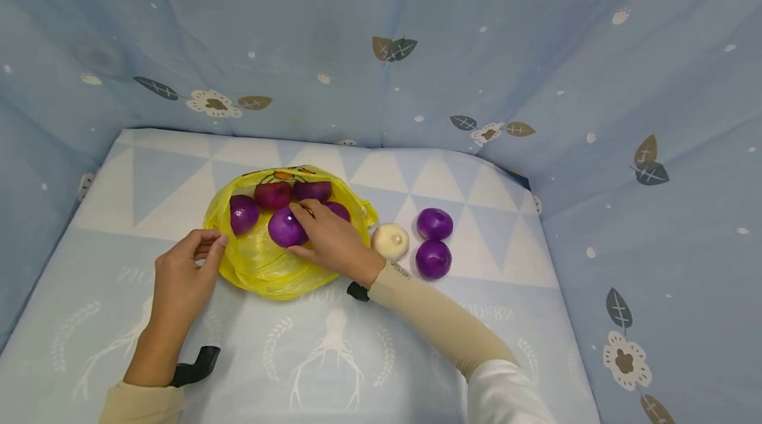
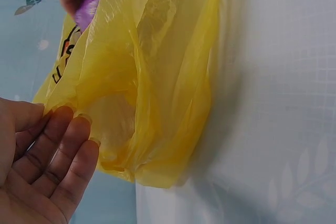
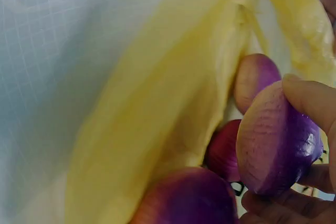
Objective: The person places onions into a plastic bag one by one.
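Onion, round, glossy, between right-hand fingers at mouth of crinkled yellow bag

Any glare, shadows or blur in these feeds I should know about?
Head: small glints on the held onion; left wrist: soft shadow on the tablecloth beside the yellow bag; right wrist: bag's near side blurred, held onion crisper, with a shiny highlight.
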The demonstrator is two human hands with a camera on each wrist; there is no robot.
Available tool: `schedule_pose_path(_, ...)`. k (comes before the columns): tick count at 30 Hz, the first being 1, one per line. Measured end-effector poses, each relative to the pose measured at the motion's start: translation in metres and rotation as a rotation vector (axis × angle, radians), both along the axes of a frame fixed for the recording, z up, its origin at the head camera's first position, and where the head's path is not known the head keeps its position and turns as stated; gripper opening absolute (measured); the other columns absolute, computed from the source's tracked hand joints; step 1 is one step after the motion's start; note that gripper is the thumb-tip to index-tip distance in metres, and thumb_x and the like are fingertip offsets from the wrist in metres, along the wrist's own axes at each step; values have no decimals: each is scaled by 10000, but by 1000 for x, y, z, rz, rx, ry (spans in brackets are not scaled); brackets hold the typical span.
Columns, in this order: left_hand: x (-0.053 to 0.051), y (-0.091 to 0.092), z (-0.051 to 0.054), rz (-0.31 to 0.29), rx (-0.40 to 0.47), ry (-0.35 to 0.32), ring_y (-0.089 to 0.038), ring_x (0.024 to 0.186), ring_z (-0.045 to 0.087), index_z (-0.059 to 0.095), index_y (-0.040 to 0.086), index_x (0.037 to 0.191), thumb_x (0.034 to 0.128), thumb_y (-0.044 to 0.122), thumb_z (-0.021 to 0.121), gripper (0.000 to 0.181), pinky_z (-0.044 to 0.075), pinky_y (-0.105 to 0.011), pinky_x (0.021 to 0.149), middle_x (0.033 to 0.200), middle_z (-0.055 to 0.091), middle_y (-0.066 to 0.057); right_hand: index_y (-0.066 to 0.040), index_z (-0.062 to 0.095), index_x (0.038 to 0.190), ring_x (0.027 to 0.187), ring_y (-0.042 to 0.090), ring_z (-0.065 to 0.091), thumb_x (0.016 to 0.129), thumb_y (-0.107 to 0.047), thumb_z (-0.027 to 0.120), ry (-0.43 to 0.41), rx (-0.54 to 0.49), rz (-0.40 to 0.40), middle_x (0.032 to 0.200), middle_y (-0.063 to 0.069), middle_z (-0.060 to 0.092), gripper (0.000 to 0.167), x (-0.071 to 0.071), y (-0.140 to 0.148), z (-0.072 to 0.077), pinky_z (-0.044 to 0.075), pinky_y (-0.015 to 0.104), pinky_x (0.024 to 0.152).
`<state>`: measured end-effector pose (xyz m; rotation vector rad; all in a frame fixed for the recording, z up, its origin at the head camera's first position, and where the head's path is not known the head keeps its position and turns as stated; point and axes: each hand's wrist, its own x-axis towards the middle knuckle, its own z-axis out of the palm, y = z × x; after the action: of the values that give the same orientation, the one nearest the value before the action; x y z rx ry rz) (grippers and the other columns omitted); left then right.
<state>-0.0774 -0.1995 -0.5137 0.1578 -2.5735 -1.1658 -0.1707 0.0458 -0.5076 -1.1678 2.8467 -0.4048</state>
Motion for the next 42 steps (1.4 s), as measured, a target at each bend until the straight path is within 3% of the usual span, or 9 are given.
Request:
schedule_pose_path(5,1,-1,0,7,-7,14,-338,879,709,706,-40,1118,1010,114,712,188,370,-23,733,1015,746,-190,-42,430,1566,1356,230,519,964,-505,728,25,39,-21,1490,116,515,816,-3,-6,-11,389,305,1151)
schedule_pose_path(9,1,-1,2,11,-7,9,-346,883,708,705,-43,1121,1011,113,710,192,369,-18,733,1019,744,-199,-9,474,1507,1373,252,500,963,-484,739,92,62,-31,1463,128,550,769,-5,-8,-18,283,393,1226)
schedule_pose_path(13,2,-1,2,13,-4,0,-353,889,707,703,-42,1125,1014,115,705,192,369,-10,730,1013,742,-206,-11,516,1476,1375,269,503,953,-488,751,152,85,-44,1454,144,562,747,-6,-9,-22,256,445,1237)
schedule_pose_path(26,1,-2,-3,5,-21,35,-293,855,687,713,-37,1097,1004,100,714,166,392,-43,699,991,755,-165,9,523,1482,1311,268,527,967,-505,726,238,146,-72,1393,141,569,755,-6,-13,-35,225,423,1248)
schedule_pose_path(36,0,-2,-4,3,-24,52,-300,837,689,713,-45,1087,994,83,723,158,387,-30,702,979,753,-172,9,544,1451,1289,261,541,954,-512,740,280,146,-71,1386,129,586,746,-5,-14,-33,258,446,1236)
schedule_pose_path(42,1,-2,-3,2,-23,53,-304,840,695,712,-47,1091,995,84,722,162,386,-31,703,982,752,-175,10,532,1465,1333,269,506,965,-487,738,257,71,-54,1421,137,561,735,-3,-7,-25,245,441,1240)
